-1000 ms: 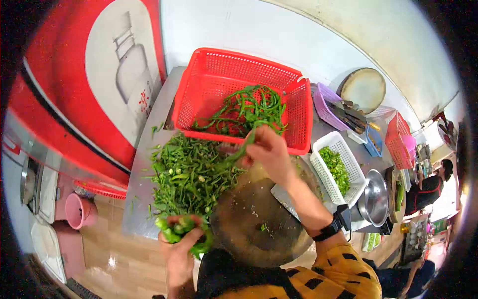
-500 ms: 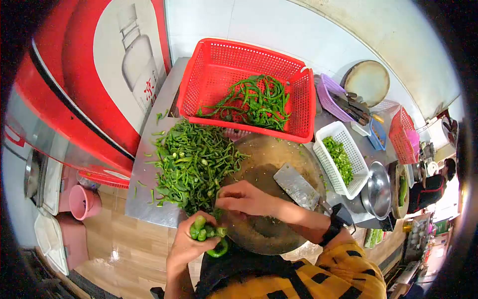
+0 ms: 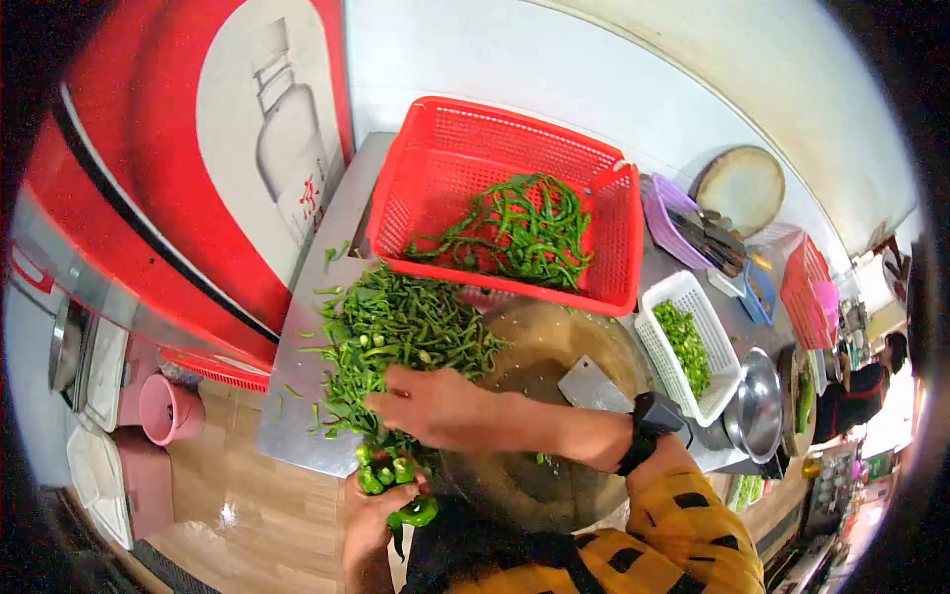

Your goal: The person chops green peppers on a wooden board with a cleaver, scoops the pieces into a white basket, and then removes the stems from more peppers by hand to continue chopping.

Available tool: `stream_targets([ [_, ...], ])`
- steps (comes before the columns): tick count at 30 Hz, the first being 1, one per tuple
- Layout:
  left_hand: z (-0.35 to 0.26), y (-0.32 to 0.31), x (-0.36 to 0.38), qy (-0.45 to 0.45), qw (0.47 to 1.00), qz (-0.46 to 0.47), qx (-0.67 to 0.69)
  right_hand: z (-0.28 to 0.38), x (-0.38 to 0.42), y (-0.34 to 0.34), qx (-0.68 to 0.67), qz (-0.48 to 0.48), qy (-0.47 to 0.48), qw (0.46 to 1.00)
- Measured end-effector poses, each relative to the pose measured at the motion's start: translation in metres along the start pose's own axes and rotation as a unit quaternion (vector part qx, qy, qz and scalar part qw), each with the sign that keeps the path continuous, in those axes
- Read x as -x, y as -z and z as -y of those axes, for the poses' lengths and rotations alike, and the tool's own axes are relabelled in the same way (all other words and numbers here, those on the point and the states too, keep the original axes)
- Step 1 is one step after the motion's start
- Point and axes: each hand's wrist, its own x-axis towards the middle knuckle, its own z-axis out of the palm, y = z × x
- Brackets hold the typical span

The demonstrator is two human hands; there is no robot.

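My left hand (image 3: 374, 510) is closed round a bunch of green peppers (image 3: 388, 473), low at the table's near edge. One curved pepper hangs below the thumb. Above and to the right, my right hand (image 3: 426, 404) reaches over a heap of thin green peppers (image 3: 391, 322) on the metal table. Its fingers are bent together; what lies between them is hidden. To the right of the heap, a round wooden chopping board (image 3: 534, 342) carries a cleaver (image 3: 592, 384), partly covered by my right forearm.
A red basket (image 3: 396, 223) with long green peppers stands behind the heap. On the right are a white basket (image 3: 729, 374) of chopped green pieces, a steel bowl (image 3: 757, 406) and a purple basket (image 3: 665, 233) of knives. A red cabinet (image 3: 148, 148) rises at left.
My right hand has moved left and up, away from the bunch and over the heap. My left hand keeps the peppers and sits slightly lower. The view has shifted a little.
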Motion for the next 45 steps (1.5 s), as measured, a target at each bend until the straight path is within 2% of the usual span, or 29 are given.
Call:
stream_targets([
  [2, 0.000, 0.008, -0.005, -0.019, 0.999, -0.013, 0.027, -0.023, -0.015, 0.006, -0.040, -0.009, -0.025, 0.999],
  [4, -0.001, 0.016, -0.010, -0.027, 0.994, -0.018, 0.100, -0.074, -0.038, 0.033, -0.096, 0.054, -0.158, 0.981],
  [6, 0.009, 0.031, -0.018, -0.043, 0.993, -0.007, 0.114, -0.151, -0.043, 0.037, -0.063, -0.141, -0.259, 0.953],
  [8, 0.016, 0.040, -0.024, -0.054, 0.991, -0.011, 0.122, -0.235, -0.036, 0.023, 0.057, -0.149, -0.281, 0.946],
  [9, 0.009, 0.035, -0.020, -0.043, 0.991, -0.046, 0.114, -0.252, -0.038, 0.022, 0.069, -0.068, -0.316, 0.944],
  [10, 0.027, 0.048, -0.025, -0.037, 0.990, -0.043, 0.126, -0.265, -0.047, 0.018, 0.076, 0.017, -0.337, 0.938],
  [11, 0.009, 0.032, -0.015, 0.003, 0.990, -0.095, 0.106, -0.274, -0.050, 0.009, -0.027, 0.037, -0.344, 0.938],
  [12, 0.024, 0.045, -0.020, 0.030, 0.996, -0.061, 0.065, -0.297, -0.047, -0.007, -0.087, 0.038, -0.239, 0.966],
  [13, 0.024, 0.045, -0.021, 0.042, 0.997, -0.039, 0.060, -0.291, -0.058, -0.007, -0.120, 0.086, -0.261, 0.954],
  [14, 0.029, 0.040, -0.022, 0.041, 0.993, -0.055, 0.100, -0.320, -0.061, -0.029, -0.044, 0.108, -0.316, 0.941],
  [15, 0.029, 0.041, -0.024, 0.048, 0.991, -0.052, 0.116, -0.373, -0.044, -0.060, -0.166, 0.100, -0.303, 0.933],
  [16, 0.042, 0.042, -0.031, 0.039, 0.995, -0.050, 0.071, -0.424, -0.028, -0.092, -0.287, 0.094, -0.293, 0.907],
  [17, 0.041, 0.040, -0.032, 0.006, 0.991, -0.044, 0.126, -0.405, -0.024, -0.072, -0.136, 0.124, -0.303, 0.935],
  [18, 0.059, 0.046, -0.038, -0.025, 0.987, -0.024, 0.156, -0.391, -0.030, -0.067, -0.064, 0.136, -0.306, 0.940],
  [19, 0.061, 0.046, -0.041, -0.070, 0.986, -0.014, 0.154, -0.387, -0.030, -0.066, -0.031, 0.142, -0.304, 0.942],
  [20, 0.064, 0.048, -0.041, -0.080, 0.983, -0.026, 0.164, -0.385, -0.027, -0.063, -0.008, 0.146, -0.303, 0.942],
  [24, 0.073, 0.061, -0.045, -0.083, 0.983, 0.011, 0.163, -0.377, -0.009, -0.055, 0.048, 0.143, -0.305, 0.940],
  [27, 0.074, 0.060, -0.036, -0.140, 0.968, 0.003, 0.210, -0.372, -0.004, -0.049, 0.065, 0.147, -0.303, 0.939],
  [28, 0.071, 0.060, -0.033, -0.124, 0.967, -0.002, 0.223, -0.374, -0.003, -0.045, 0.066, 0.149, -0.300, 0.940],
  [30, 0.069, 0.055, -0.026, -0.178, 0.957, -0.024, 0.226, -0.373, 0.002, -0.039, 0.070, 0.142, -0.301, 0.940],
  [33, 0.066, 0.053, -0.019, -0.191, 0.949, -0.058, 0.245, -0.370, 0.009, -0.026, 0.081, 0.132, -0.302, 0.941],
  [39, 0.045, 0.051, 0.002, -0.179, 0.935, -0.093, 0.291, -0.361, 0.015, -0.001, 0.027, 0.070, -0.324, 0.943],
  [42, 0.052, 0.046, -0.006, -0.190, 0.922, -0.084, 0.327, -0.337, 0.011, 0.019, -0.100, -0.016, -0.336, 0.936],
  [45, 0.049, 0.040, -0.015, -0.189, 0.915, -0.054, 0.353, -0.268, -0.001, 0.040, -0.288, -0.107, -0.327, 0.893],
])
